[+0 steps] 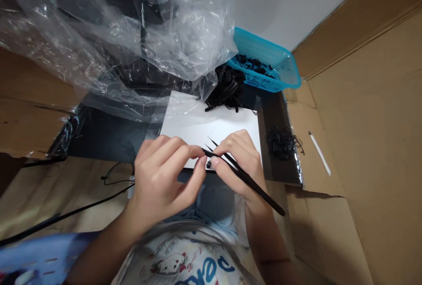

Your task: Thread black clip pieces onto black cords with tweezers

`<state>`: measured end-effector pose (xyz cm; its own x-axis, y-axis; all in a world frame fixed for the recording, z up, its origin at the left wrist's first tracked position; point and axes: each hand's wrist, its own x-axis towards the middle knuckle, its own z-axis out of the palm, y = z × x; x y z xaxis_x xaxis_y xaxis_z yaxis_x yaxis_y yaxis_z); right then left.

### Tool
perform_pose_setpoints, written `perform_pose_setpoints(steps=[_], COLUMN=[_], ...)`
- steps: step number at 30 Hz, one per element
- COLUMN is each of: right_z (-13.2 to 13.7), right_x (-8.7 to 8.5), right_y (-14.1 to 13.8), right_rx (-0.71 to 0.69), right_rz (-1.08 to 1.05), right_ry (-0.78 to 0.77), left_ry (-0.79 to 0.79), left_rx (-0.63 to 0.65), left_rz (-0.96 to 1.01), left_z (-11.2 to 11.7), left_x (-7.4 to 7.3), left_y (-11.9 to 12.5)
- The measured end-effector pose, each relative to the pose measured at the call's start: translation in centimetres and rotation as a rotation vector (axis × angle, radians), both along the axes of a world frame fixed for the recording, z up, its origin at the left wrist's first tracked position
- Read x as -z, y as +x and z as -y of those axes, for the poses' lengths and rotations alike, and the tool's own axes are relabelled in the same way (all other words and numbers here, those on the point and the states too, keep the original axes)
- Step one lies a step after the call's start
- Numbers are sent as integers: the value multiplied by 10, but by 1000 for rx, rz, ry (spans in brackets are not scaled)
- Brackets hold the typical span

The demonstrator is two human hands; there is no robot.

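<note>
- Pinching a short black strip [209, 153] at its left end, the left hand [165, 171] has thumb and index fingertip drawn together, with its other fingers curled.
- Wrapped around black tweezers [252, 182], the right hand [242, 157] also brings thumb and index finger to the strip's right end; the tweezers' tips stand slightly apart, pointing past the strip, touching nothing that I can see.
- Between the two hands, the strip sits above the near edge of a white sheet [204, 120], a tiny dark bit [209, 164] just below it.
- The step in hand looks like fine fingertip work on this one strip; I judge that the next move calls for a steady left pinch and small, careful turns of the right fingers, keeping the tweezers' points clear of the skin.
- To the right lies a black tangle [283, 141].
- At the sheet's far edge is a heap of black strips [227, 89].
- Beyond it stands a blue basket [288, 67] holding dark pieces, beside crumpled clear plastic [198, 34].
</note>
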<state>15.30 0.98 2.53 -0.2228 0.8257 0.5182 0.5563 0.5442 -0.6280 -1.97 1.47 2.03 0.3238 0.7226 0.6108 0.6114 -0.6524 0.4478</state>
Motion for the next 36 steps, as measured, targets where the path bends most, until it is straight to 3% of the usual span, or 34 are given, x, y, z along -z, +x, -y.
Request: perform_pose_setpoints(steps=[9, 13, 18, 24, 29, 36], right_z=[-3, -9, -15, -18, -16, -16], right_x=[-6, -8, -8, -7, -9, -7], right_y=[8, 12, 14, 14, 14, 11], right_rx=[-92, -207, -271, -303, -264, -241], right_rz=[114, 81, 76, 16, 34, 53], right_ry=[34, -3, -57, -116, -190, -133], left_ry=[-131, -271, -347, -299, -107, 35], left_rx=[159, 305, 366, 342, 179, 79], left_rz=[-18, 57, 128, 117, -49, -195], left_z=[-13, -21, -26, -24, -17, -12], left_x=[-8, -10, -8, -6, -7, -12], left_y=[-3, -6, -5, -6, -4, -1])
